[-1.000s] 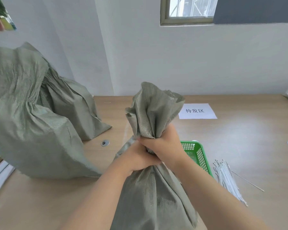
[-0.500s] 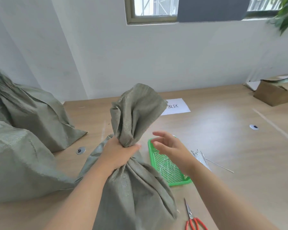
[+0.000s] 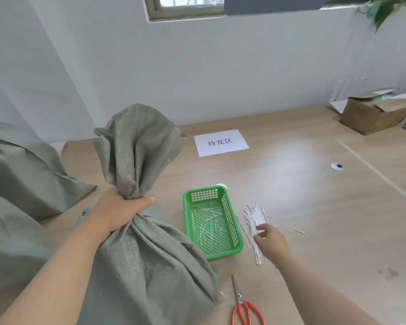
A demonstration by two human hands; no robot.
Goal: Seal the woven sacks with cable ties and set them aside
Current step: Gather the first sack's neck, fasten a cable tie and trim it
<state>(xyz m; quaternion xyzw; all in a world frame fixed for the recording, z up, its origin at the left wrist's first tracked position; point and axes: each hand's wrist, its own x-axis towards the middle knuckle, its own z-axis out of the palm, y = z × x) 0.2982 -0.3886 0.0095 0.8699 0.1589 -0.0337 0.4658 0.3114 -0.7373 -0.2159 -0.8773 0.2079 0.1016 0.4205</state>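
Bright, even daylight; wide-angle view, mild blur.
Light comes from the window (image 3: 192, 3) at top, with a soft glare patch on the table (image 3: 291, 165). Shadows are faint, only shading in the woven sack (image 3: 138, 254) folds. Right hand (image 3: 271, 238) slightly motion-blurred, plant leaves (image 3: 389, 8) smeared top right. Wall lines lean toward the frame edges.

Green basket (image 3: 230, 219) sits centre frame, red-handled scissors (image 3: 239, 296) at the bottom edge. Paper sign (image 3: 220, 142) lies above the basket, cardboard box (image 3: 373, 116) at far right.

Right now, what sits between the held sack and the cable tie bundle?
The green basket stands between the sack and the cable ties, seen in the head view.
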